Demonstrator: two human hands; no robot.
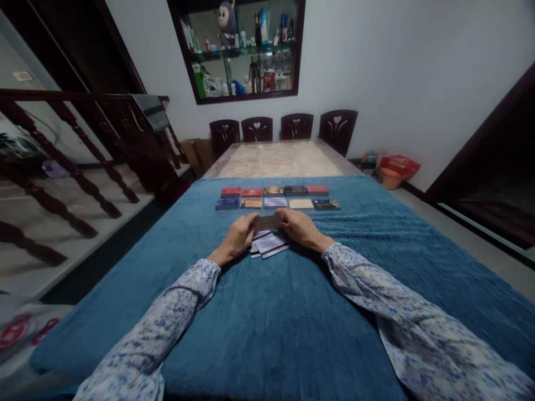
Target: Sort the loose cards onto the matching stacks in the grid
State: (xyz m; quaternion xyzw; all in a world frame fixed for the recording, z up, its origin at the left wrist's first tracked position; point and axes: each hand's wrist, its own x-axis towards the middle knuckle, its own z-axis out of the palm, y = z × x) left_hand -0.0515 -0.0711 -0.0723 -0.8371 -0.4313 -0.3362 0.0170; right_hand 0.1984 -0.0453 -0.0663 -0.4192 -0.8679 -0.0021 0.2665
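A greyish-brown card (268, 223) is held up between my two hands, above the table. My left hand (241, 233) pinches its left end and my right hand (301, 227) pinches its right end. Whether it is one card or a thin stack, I cannot tell. Under it, several pale cards with dark stripes (271, 245) lie fanned out on the blue cloth (267, 312). Just beyond my hands stand two rows of card stacks. The near row includes a blue stack (228, 203), a lilac stack (276, 203) and a black stack (327, 205).
Red stacks (231, 191) and a gold stack (273, 191) are in the far row. Past the cloth shows the marble-patterned tabletop (280, 159), with dark wooden chairs (297, 127) behind it. A wooden railing (62, 211) runs along the left; an orange bin (392, 177) stands at right.
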